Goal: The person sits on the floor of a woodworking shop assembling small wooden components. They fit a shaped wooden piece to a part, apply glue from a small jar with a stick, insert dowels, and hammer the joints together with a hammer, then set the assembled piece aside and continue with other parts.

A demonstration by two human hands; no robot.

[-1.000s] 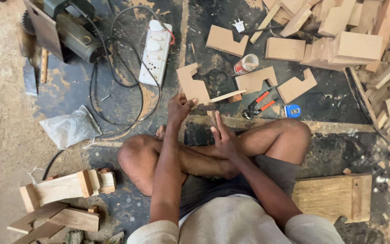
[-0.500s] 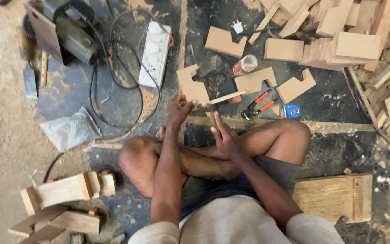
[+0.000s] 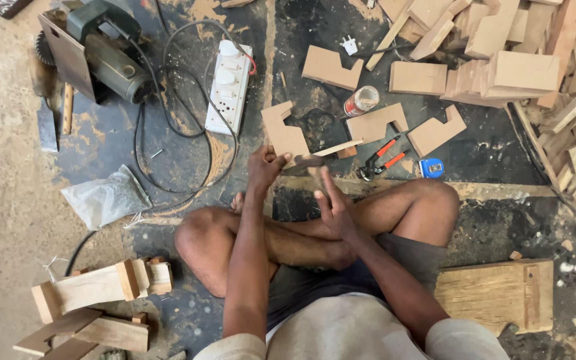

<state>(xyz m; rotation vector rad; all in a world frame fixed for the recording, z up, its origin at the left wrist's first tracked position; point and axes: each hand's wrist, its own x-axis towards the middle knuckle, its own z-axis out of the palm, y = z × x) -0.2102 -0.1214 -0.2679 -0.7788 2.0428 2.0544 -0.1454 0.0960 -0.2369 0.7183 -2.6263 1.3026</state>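
Observation:
I sit cross-legged on the floor. My left hand [image 3: 265,167] reaches forward with its fingertips bunched at the lower edge of a notched wooden piece [image 3: 283,132]. What they pinch is too small to tell. My right hand [image 3: 333,208] is beside it, gripping the handle of a dark-headed hammer [image 3: 305,162]. The hammer head sits just right of my left fingertips. A thin wooden strip [image 3: 337,148] lies across the floor right behind the hammer head.
Red-handled pliers [image 3: 381,157], a blue tape measure [image 3: 431,167] and a small can [image 3: 361,100] lie ahead. A circular saw [image 3: 105,57], a white power strip [image 3: 229,85] and cables are at the left. Wood offcuts [image 3: 521,67] pile up at the right. A plank [image 3: 498,293] lies by my right knee.
Both hands stay at the same spot in front of my shins. The hammer head has shifted only slightly beside my left fingertips.

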